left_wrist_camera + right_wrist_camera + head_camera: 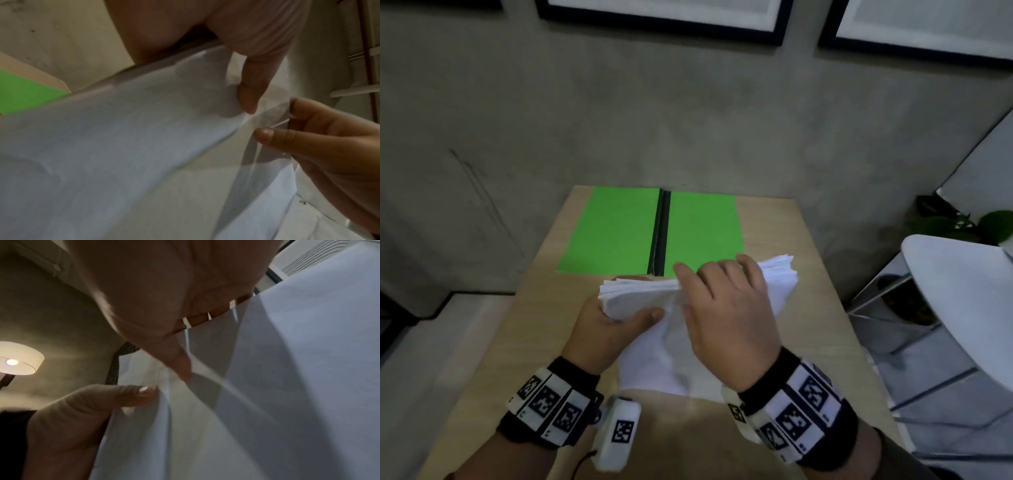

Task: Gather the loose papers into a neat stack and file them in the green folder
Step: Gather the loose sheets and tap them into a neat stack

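From the head view, the left hand (607, 320) is gripping the papers (654, 291) at their left end, thumb over the near face and fingers behind; the right hand (726, 308) is curling over the top edge, clasping the bundle; the sheets are standing on edge over the table (808, 274), probably so their edges can be knocked level; the folder (616, 229) is lying open and flat just beyond, ready to receive them.

From the left wrist view, the left thumb (251, 91) is pressing the sheet face; the right hand (329, 139) is pinching a loose, fanned-out sheet edge, so the stack is not yet neat; a green folder corner (24, 95) is showing behind.

From the right wrist view, the right fingers (179, 360) are wrapping the papers' top; the left hand (82, 418) is pinching the sheets from below; a lamp (18, 360) is glowing behind.
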Available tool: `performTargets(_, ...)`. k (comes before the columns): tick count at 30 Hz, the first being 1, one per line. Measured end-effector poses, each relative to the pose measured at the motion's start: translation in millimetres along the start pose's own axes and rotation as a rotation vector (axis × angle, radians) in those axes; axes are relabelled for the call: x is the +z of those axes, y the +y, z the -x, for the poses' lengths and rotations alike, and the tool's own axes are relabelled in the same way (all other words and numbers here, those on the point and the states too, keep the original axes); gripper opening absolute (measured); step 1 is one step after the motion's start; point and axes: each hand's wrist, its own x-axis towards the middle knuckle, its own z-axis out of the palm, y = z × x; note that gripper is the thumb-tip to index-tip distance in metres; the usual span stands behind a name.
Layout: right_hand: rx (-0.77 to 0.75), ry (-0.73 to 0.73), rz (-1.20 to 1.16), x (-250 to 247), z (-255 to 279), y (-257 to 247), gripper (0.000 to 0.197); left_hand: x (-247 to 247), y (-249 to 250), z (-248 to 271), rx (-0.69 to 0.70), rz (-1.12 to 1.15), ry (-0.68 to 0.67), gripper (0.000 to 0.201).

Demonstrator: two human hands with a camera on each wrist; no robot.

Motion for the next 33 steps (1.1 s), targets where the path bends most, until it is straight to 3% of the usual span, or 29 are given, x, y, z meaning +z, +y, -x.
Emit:
performTargets(3, -0.012, -0.005, -0.017, -3.2, -8.6, 10.5, 0.023, -5.6, -11.4, -0.1, -0.051, -0.021, -0.016, 0.023)
performTargets(5, 0.015, -0.042, -0.113, -15.6, -13.1, 25.8, 0.017, -17.4, -29.0, 0.6, -0.126, -0.110, 0.027, 0.049)
performTargets(7, 0.118, -0.046, -0.299, -31.2, -13.7, 47.5, 0.013, -29.6, -41.3, 4.1, -0.185, -0.251, 0.054, 0.055)
performTargets(9, 0.322, -0.063, -0.520, -42.1, -7.9, 76.5, 0.013, -41.6, -51.5, 7.3, -0.232, -0.289, 0.164, 0.050)
performTargets(11, 0.496, -0.042, -0.770, -40.2, 4.2, 103.5, 0.009, -55.7, -60.2, 7.8, -0.272, -0.227, 0.290, 0.051)
performTargets(14, 0.678, 0.053, -0.990, -20.1, 29.1, 120.5, 0.008, -61.7, -68.5, 4.2, -0.411, 0.120, 0.234, 0.071)
performTargets(17, 0.799, 0.131, -1.150, 3.8, 53.3, 118.9, 0.015, -41.5, -58.8, 4.1, -0.323, 0.192, 0.219, 0.036)
performTargets(20, 0.832, 0.229, -1.183, 26.0, 75.0, 114.7, 0.022, -26.0, -45.1, 8.2, -0.111, 0.007, 0.288, 0.018)
performTargets(23, 0.935, 0.225, -1.117, 51.8, 96.4, 110.5, 0.009, -16.1, -44.2, 13.9, 0.012, -0.126, 0.251, 0.012)
performTargets(24, 0.974, 0.190, -1.125, 60.5, 103.0, 109.4, 0.012, -16.7, -49.5, 16.7, 0.005, -0.118, 0.241, 0.019)
performTargets(26, 0.998, 0.113, -1.160, 77.0, 115.6, 109.3, 0.040, -21.8, -61.7, 21.0, -0.056, -0.119, 0.273, 0.049)
performTargets(29, 1.005, 0.055, -1.169, 87.4, 123.2, 107.5, 0.071, -26.7, -74.8, 23.1, -0.132, -0.078, 0.305, 0.057)
performTargets(31, 1.009, 0.067, -1.158, 91.2, 121.1, 106.1, 0.062, -29.7, -80.8, 22.7, -0.149, -0.058, 0.310, 0.055)
performTargets(33, 1.016, 0.103, -1.115, 92.1, 115.5, 105.1, 0.039, -30.7, -84.1, 20.9, -0.176, -0.087, 0.300, 0.040)
